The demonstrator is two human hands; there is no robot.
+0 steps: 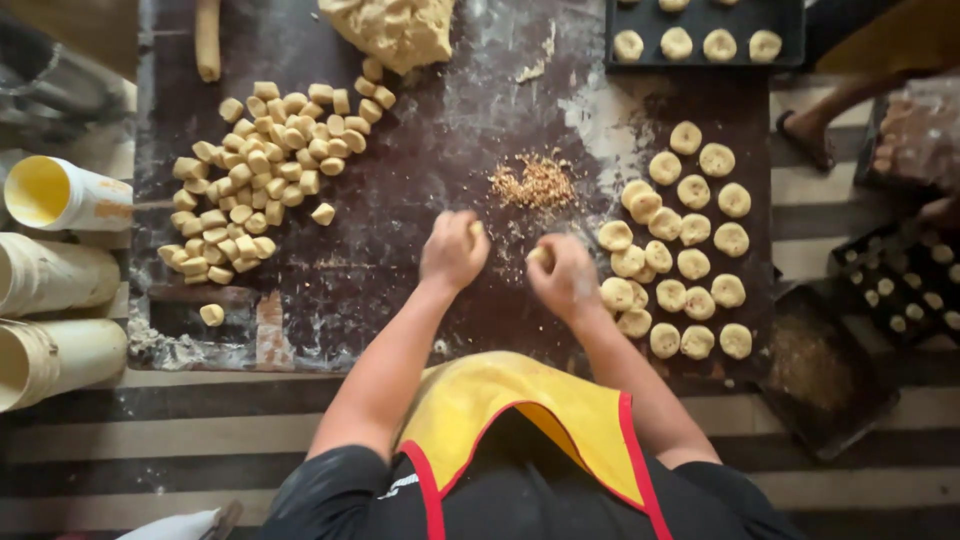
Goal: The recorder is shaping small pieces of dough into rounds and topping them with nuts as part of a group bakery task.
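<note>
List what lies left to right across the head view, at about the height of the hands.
Yellow-mouthed tub → pile of cut dough pieces → left hand → right hand → shaped dough rounds → dark tray.

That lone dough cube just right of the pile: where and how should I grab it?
Pinch the lone dough cube across its two flat sides, coming straight down from above. It lies apart from the pile of cut dough pieces, with bare board around it for fingertips.

On the bench (420,200), cut dough pieces (265,165) lie far left, shaped rounds (680,250) right, crumbs (533,182) between, dough mass (395,30) beyond.
</note>
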